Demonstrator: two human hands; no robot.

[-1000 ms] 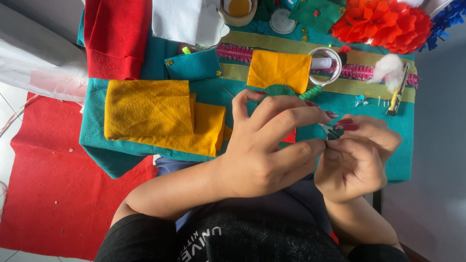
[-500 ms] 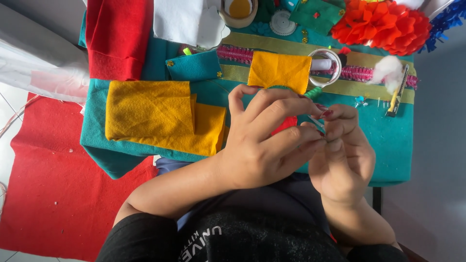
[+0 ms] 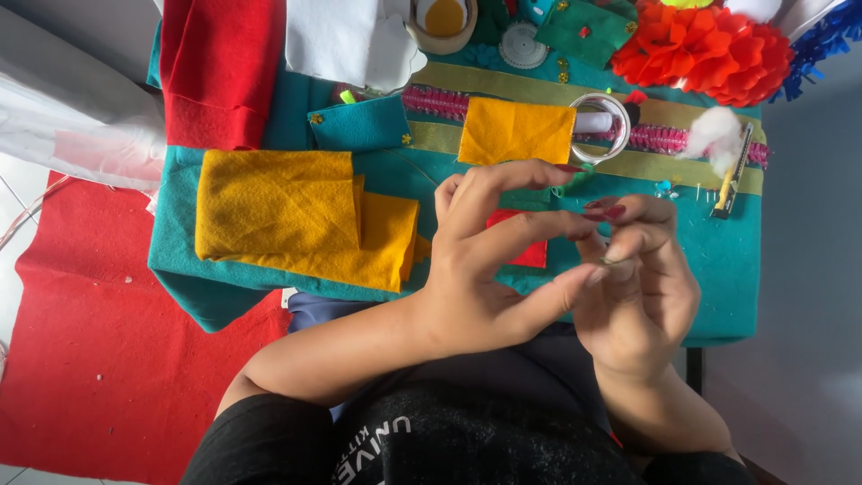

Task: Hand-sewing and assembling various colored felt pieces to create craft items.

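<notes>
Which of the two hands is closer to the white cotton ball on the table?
The right. The right hand is just below and to the left of the white cotton ball, while the left hand is further left, beyond the right hand.

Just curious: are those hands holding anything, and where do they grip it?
Cannot tell: the left hand and right hand pinch fingertips together, but anything held is too small to see.

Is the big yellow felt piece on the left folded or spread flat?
Folded. The yellow felt shows stacked layers: an upper rectangle lies over a lower layer that sticks out at its right and bottom edges, on the teal cloth.
</notes>
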